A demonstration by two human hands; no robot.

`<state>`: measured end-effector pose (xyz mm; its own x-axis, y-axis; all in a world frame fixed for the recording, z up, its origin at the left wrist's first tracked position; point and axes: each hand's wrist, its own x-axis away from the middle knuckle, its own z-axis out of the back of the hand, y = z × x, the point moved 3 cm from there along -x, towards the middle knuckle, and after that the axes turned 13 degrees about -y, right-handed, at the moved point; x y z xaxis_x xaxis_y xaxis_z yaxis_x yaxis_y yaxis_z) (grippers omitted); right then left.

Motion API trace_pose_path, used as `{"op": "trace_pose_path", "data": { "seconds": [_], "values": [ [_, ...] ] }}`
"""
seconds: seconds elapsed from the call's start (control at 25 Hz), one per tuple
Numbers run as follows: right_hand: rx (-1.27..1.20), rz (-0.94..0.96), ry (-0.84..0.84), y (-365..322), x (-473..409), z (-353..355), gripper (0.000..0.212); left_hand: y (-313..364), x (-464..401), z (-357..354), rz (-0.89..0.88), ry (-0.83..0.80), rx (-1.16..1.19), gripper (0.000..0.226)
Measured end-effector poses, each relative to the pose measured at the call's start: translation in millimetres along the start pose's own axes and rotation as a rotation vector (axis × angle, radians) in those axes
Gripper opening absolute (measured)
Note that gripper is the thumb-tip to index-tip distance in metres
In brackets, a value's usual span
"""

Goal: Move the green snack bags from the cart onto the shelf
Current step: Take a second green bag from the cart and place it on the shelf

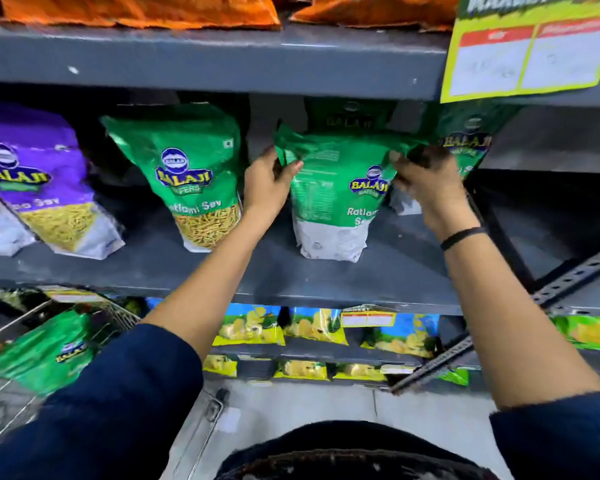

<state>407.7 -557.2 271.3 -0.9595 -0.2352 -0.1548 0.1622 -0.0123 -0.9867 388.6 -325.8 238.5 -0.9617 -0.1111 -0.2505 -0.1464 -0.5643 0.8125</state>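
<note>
Both hands are closed on the top corners of one green snack bag [333, 188] — the left hand [269, 187] pinches the upper left corner, thumb in front and fingers wrapped behind the crumpled top, while the right hand [426, 185] clasps the upper right corner. The grip looks light, on the slack foil above the contents rather than on the filled body. The bag stands with its base on the grey shelf [388, 271], roughly upright, turned a little so that its printed back panel and part of its front label both show.

Just behind it stands another green bag [352, 116] in shadow, and one more [471, 140] to the right, partly hidden by the right hand. To the left, apart from the held bag, a further green bag [191, 178] stands facing front, with purple bags [35, 174] beyond it.

Down at the left, the wire cart [11, 327] holds at least one green bag more [45, 351].

The step in hand seems to be the placing itself — the bag is down on the shelf and is being squared up. The next move probably calls for a small twist to bring the label forward, a push back against the row, then letting go with both hands and reaching down left into the cart.
</note>
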Motion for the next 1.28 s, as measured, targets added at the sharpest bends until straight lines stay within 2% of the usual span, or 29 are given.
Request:
{"op": "trace_pose_path", "data": {
  "seconds": [0.04,0.12,0.24,0.28,0.32,0.36,0.44,0.56,0.6,0.68,0.76,0.84,1.0,1.12,1.28],
  "values": [
    [-0.029,0.002,0.023,7,0,1,0.025,-4,-1,-4,-0.015,0.002,0.051,0.062],
    [-0.111,-0.006,0.088,19,5,0,0.016,-8,-2,-8,0.034,-0.033,0.305,0.076],
    [-0.19,-0.113,0.277,59,38,-20,0.044,-20,1,-30,0.314,-0.249,0.713,0.107],
    [-0.201,-0.188,0.273,73,56,-35,0.045,-26,3,-39,0.353,-0.328,0.741,0.112],
    [-0.212,-0.269,0.19,82,69,-52,0.045,-30,5,-46,0.36,-0.382,0.72,0.113],
    [-0.216,-0.345,0.075,89,77,-67,0.046,-32,8,-51,0.353,-0.372,0.674,0.11],
    [-0.188,-0.387,-0.035,95,75,-72,0.052,-43,11,-56,0.365,-0.202,0.608,0.095],
    [-0.156,-0.319,0.137,96,58,-45,0.057,-54,17,-53,0.422,0.004,0.549,0.076],
    [-0.169,-0.319,0.176,100,57,-40,0.055,-60,18,-56,0.447,0.006,0.558,0.075],
    [-0.194,-0.345,0.146,109,64,-41,0.048,-63,19,-64,0.483,-0.079,0.61,0.082],
    [-0.215,-0.369,0.064,111,68,-48,0.032,-50,19,-72,0.438,-0.185,0.661,0.071],
    [-0.256,-0.366,0.019,112,61,-49,0.02,-45,18,-78,0.382,-0.197,0.678,0.059],
    [-0.207,-0.338,0.002,116,47,-44,0.031,-47,24,-80,0.386,-0.195,0.664,0.041],
    [-0.206,-0.331,0.076,122,50,-48,0.036,-48,29,-76,0.408,-0.156,0.653,0.046],
    [-0.184,-0.304,0.346,127,63,-66,0.022,-70,52,-48,0.386,0.141,0.595,0.04]
  ]
}}
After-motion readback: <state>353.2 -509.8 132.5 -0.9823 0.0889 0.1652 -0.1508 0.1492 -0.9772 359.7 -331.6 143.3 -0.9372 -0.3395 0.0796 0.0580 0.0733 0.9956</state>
